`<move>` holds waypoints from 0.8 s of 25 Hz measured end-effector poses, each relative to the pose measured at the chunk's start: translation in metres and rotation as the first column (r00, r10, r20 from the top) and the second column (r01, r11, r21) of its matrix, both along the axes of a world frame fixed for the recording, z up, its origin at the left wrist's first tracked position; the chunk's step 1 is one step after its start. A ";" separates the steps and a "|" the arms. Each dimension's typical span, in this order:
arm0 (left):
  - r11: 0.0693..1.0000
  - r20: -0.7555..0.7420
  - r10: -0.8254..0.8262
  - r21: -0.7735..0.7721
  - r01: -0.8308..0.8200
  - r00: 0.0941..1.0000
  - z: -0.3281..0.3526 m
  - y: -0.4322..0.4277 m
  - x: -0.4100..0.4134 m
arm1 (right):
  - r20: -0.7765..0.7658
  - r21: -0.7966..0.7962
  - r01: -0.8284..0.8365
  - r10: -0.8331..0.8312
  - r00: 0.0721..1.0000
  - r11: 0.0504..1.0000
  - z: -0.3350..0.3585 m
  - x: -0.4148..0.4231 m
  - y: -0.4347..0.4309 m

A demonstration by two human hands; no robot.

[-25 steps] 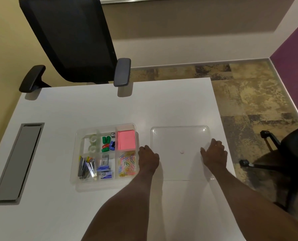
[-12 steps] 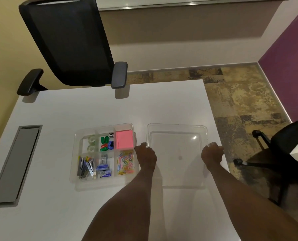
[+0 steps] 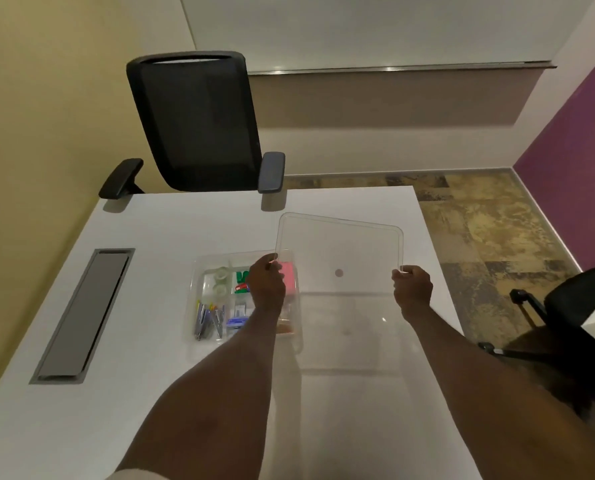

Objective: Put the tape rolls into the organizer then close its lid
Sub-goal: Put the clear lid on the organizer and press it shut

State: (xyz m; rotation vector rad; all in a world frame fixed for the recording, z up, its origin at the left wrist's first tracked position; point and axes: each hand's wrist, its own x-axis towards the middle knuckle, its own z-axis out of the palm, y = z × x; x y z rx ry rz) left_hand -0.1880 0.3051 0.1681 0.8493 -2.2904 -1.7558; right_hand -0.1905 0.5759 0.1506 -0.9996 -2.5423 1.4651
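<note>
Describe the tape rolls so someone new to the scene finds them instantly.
On the white desk, find the clear compartment organizer left of the lid held by the left hand and right hand. The tape rolls sit in its far-left compartment. They are two small translucent rings, colourless beside the green and red items next door.

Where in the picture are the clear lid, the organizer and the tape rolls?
clear lid (image 3: 341, 244): head view, on its flat transparent panel.
organizer (image 3: 196, 271): head view, on its left rim.
tape rolls (image 3: 221, 273): head view, on the upper roll, back-left compartment.
</note>
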 end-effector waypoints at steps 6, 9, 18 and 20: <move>0.960 -0.131 0.001 -0.276 -0.037 0.991 0.042 -0.088 0.025 | -0.184 -0.139 -0.204 0.177 0.967 0.969 0.052 -0.001 -0.061; 0.949 -0.188 0.008 -0.308 -0.067 0.982 0.059 -0.126 0.032 | -0.258 -0.194 -0.297 0.244 0.935 0.935 0.070 -0.002 -0.090; 0.999 -0.131 0.029 -0.032 -0.033 0.991 0.056 -0.225 0.046 | -0.277 -0.441 -0.378 0.277 0.920 0.814 0.080 0.002 -0.165; 0.997 -0.096 0.020 0.070 -0.013 0.995 0.052 -0.245 0.050 | -0.259 -0.497 -0.338 0.235 0.937 0.799 0.080 0.000 -0.173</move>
